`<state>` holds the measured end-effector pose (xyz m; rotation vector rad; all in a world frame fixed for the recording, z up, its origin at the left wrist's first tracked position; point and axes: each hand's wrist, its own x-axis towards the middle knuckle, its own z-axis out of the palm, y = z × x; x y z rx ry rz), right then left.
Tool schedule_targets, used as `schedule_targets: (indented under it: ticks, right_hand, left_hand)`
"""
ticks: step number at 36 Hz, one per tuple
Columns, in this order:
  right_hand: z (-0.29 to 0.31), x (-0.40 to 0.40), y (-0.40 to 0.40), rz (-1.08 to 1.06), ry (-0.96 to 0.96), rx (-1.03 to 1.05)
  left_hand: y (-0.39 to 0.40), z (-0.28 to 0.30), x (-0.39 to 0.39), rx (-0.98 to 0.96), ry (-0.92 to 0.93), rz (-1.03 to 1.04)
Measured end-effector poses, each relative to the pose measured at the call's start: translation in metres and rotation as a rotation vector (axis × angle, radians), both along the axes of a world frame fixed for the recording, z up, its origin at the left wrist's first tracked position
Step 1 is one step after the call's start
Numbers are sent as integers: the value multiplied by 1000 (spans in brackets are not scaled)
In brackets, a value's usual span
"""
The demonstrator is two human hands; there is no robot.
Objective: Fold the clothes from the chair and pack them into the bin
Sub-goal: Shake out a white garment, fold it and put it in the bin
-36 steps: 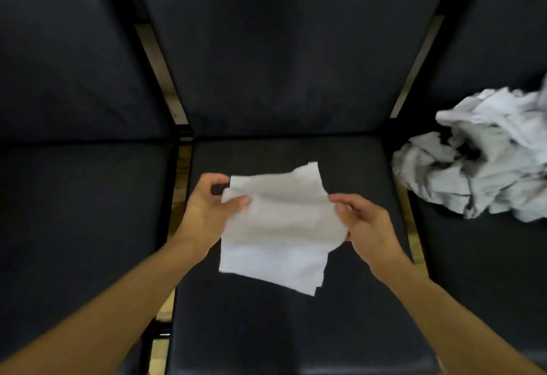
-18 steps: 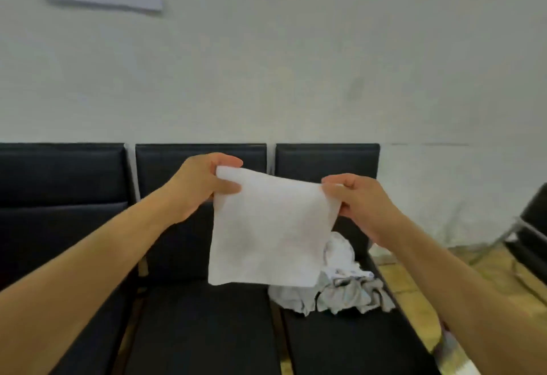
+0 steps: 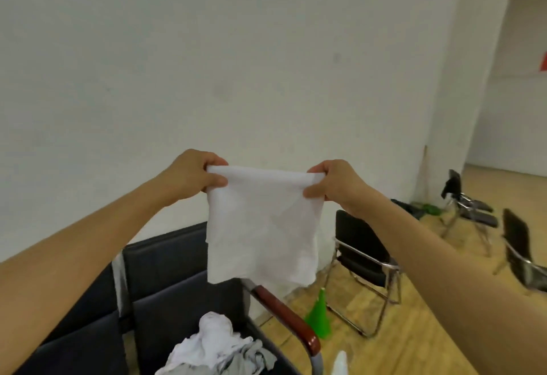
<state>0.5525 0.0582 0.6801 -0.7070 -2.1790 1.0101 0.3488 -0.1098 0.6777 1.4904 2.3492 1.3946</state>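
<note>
Black padded chair (image 3: 189,309), wooden armrest (image 3: 285,314): heap of crumpled white and grey clothes (image 3: 216,351) on the seat.

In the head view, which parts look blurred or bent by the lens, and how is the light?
Head view: soft, even light, no glare; the white cloth and both hands, left hand and right hand, are fairly sharp; the folding chairs at the right edge are smeared; the wall corner bows from wide-angle distortion.

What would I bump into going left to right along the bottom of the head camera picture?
Black padded chair → crumpled pile of white and grey clothes → reddish-brown wooden armrest → green plastic cone → black folding chair with chrome legs.
</note>
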Motion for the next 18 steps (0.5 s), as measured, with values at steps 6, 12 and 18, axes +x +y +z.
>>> schedule_targets:
  ticks: [6, 12, 18]
  right_hand:
    - [5, 71, 32, -256, 11, 41]
    - [-1, 137, 48, -479, -36, 84]
    - [-11, 193, 50, -680, -90, 71]
  left_hand:
    - [80, 15, 34, -61, -23, -280]
    - [150, 9, 78, -90, 117, -464]
    - [199, -2, 127, -192, 134, -682]
